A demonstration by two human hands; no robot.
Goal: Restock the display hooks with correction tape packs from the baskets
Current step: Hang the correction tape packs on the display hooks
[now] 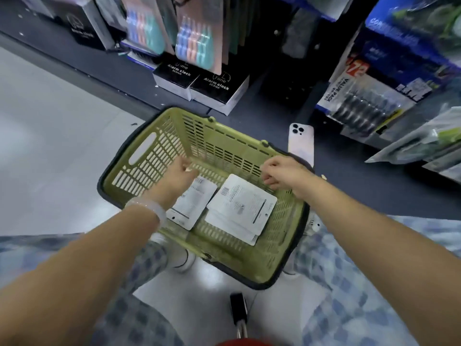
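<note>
Basket [149,156]: green, slotted, dark-rimmed, on the floor at frame centre. Contents: white packs, backs up, in two lots; small pack [197,198] at left, larger stack [240,203] at right, just beside each other.

Left hand [178,174]: inside the basket over the small pack's upper end, fingers loosely curled; whether it grips the pack cannot be told.

Right hand [280,172]: at the stack's upper right corner, fingers curled; grip unclear.

Phone [300,143]: white, face down, on the dark shelf base right of the basket.

Alarm clock boxes [199,83]: above the basket.
</note>
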